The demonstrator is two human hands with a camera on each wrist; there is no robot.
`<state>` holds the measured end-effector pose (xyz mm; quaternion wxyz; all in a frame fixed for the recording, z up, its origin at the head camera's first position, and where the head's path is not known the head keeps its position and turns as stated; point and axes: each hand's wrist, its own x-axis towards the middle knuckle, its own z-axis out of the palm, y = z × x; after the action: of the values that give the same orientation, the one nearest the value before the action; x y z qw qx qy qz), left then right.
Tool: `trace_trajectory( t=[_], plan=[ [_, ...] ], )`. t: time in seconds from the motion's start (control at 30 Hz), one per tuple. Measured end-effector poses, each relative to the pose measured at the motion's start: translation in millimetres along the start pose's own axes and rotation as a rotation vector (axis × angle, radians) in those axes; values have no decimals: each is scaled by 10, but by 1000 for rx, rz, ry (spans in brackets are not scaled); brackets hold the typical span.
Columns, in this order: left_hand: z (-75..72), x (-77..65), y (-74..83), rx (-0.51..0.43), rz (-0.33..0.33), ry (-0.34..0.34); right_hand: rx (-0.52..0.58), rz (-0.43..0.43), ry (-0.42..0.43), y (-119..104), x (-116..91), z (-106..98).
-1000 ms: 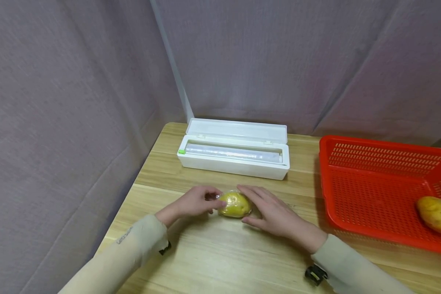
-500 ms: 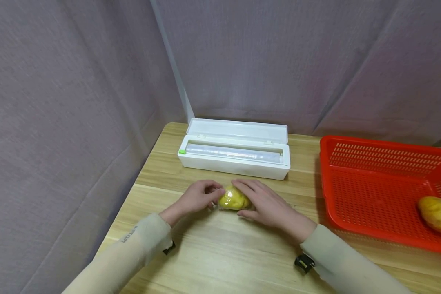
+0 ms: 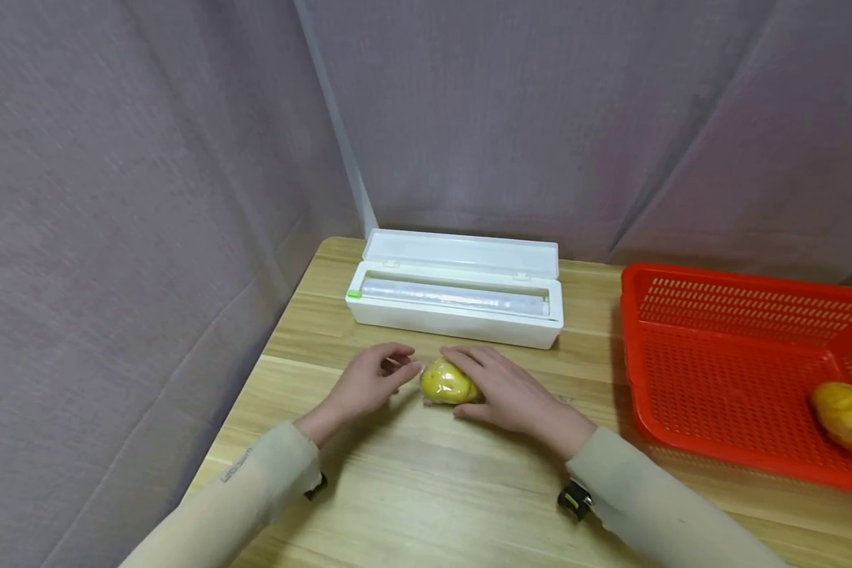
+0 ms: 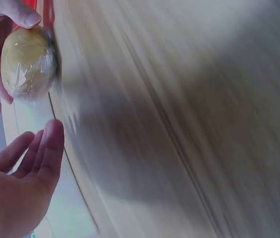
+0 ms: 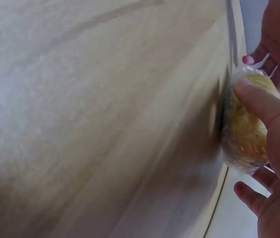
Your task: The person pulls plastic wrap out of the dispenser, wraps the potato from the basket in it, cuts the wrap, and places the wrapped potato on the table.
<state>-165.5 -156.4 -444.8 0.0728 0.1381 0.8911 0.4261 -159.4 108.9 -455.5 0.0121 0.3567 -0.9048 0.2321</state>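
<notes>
A yellow potato [image 3: 443,383] wrapped in clear cling film lies on the wooden table in front of me. My right hand [image 3: 507,389] holds it from the right side, the thumb on the near side and the fingers round the far side. In the right wrist view that thumb [image 5: 258,99] presses on the film-covered potato [image 5: 246,126]. Just left of it is my left hand [image 3: 369,383], its fingers loosely bent with nothing between them. The left wrist view shows a small gap between the left hand [image 4: 26,183] and the potato [image 4: 28,64].
Behind the hands stands a white cling film box [image 3: 454,323], lid up, with a roll [image 3: 457,295] inside. To the right is a red perforated basket [image 3: 632,371] holding another potato [image 3: 848,416]. Grey curtains [image 3: 504,118] hang along the left and back of the table [image 3: 397,505].
The left hand has let go of the potato's left end and drawn back slightly left. The right hand has moved a little leftward, further over the potato, which has turned slightly.
</notes>
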Motion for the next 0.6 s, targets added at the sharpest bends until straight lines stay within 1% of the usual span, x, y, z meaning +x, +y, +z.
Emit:
trace_trajectory(
  t=[0.1,0.27,0.4,0.6],
  plan=[
    [-46,-42,-15,86,69,26,-13,-9,-1,9,23,20],
    [-72,-85,-8,238,182,44,-21,7,5,24,-10,16],
    [-85,-120,0,327,213,56,0,45,8,-12,-111,-49],
    [-109,-143,7,375,245,47,36,93,15,-101,-371,-208]
  ],
)
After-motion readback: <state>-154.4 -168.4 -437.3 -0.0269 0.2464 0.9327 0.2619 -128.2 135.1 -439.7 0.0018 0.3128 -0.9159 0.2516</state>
